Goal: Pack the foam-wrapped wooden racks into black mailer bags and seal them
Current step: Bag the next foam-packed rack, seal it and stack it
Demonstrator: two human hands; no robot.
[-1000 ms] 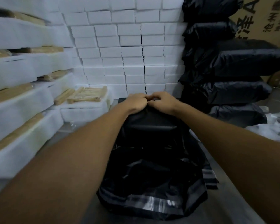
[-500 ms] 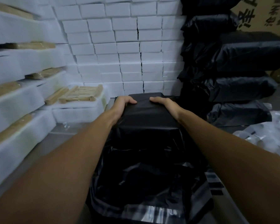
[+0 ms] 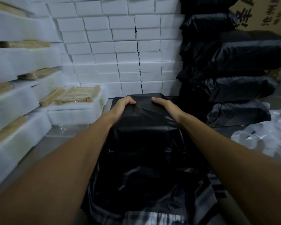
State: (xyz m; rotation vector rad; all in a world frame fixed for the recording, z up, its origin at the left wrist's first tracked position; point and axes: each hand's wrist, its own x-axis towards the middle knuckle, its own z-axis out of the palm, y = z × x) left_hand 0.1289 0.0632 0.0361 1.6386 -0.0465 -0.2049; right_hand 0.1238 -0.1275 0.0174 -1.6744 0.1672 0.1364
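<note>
On the far left we see shelves of foam-wrapped wooden racks [image 3: 15, 101], stacked in white layers. Just right of them, one uncovered wooden rack [image 3: 75, 95] lies on a foam tray. Behind stands a wall of white foam blocks [image 3: 120, 46].

In the centre, our two arms reach forward over a black mailer bag [image 3: 144, 143], which lies on the floor before us with a boxy parcel inside. Our left hand [image 3: 122, 105] curls over the bag's far left corner, fingers bent down onto the film; our right hand [image 3: 165, 105] does the same at the far right corner. The near end is loose, crumpled, with a pale strip.

We judge the film thin, slippery and soft, the contents stiff and light; the firm far corners give the surest hold.

On the right sits a pile of filled black bags [image 3: 242, 70], then clear plastic wrap [image 3: 263, 135].
</note>
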